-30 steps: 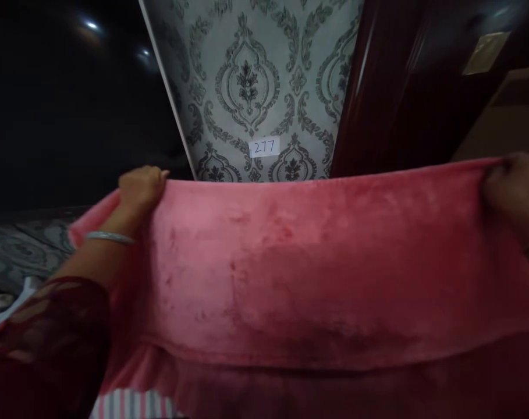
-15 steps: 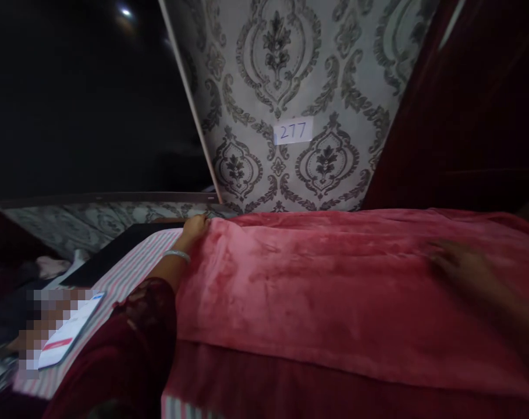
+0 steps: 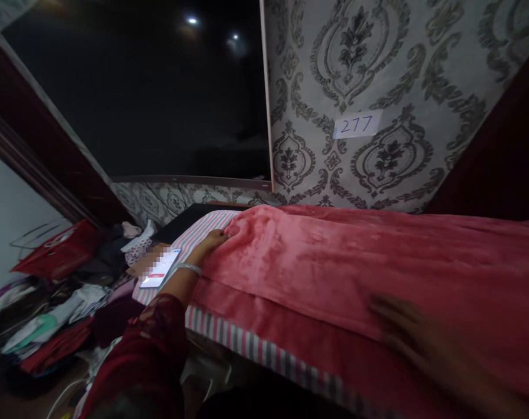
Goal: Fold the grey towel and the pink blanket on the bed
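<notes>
Fingers (image 3: 224, 235) of the left hand (image 3: 214, 240) are curled onto the left corner of the pink blanket (image 3: 355, 262), pinching its edge against the bed (image 3: 247, 343). A silver bangle (image 3: 188, 268) sits on that wrist. The right hand (image 3: 410, 334) is a blur low on the blanket's front; it looks flat and spread, though I can't tell whether it grips anything. The blanket lies across the bed, doubled, its fold running along the near side above a striped sheet (image 3: 194, 233). A phone (image 3: 160, 268) rests on the sheet just left of the wrist. Clothes (image 3: 59, 314) are heaped on the floor at left. A "277" label (image 3: 357, 124) is stuck on the patterned wall.
</notes>
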`<state>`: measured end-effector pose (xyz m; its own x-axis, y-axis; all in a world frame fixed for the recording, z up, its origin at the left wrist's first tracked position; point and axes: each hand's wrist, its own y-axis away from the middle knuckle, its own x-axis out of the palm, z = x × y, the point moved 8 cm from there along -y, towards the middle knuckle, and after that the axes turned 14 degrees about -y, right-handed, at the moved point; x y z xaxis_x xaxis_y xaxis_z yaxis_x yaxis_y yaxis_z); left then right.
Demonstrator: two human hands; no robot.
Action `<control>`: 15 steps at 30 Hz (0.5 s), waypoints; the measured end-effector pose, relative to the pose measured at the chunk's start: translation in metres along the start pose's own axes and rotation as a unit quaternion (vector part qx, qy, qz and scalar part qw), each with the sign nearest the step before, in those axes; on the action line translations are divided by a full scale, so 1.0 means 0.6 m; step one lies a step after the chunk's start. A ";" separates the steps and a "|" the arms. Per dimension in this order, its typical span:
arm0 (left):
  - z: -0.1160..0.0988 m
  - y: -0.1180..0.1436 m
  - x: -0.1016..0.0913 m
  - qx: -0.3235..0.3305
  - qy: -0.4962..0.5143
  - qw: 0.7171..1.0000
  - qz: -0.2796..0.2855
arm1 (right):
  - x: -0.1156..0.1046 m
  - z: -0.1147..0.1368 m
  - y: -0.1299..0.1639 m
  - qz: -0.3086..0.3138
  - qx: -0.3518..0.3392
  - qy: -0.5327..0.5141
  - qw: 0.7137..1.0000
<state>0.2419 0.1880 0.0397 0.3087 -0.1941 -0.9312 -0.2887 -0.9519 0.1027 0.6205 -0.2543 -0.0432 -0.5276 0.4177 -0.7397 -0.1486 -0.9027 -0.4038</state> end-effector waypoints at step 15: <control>0.066 0.112 0.005 0.026 0.111 0.993 0.036 | 0.034 0.049 -0.014 0.005 -0.018 0.008 1.000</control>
<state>0.1873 0.1328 0.0302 0.4753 -0.3138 -0.8220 -0.3625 -0.9211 0.1420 0.5865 -0.2410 -0.0389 -0.5151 0.4102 -0.7526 -0.1129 -0.9029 -0.4148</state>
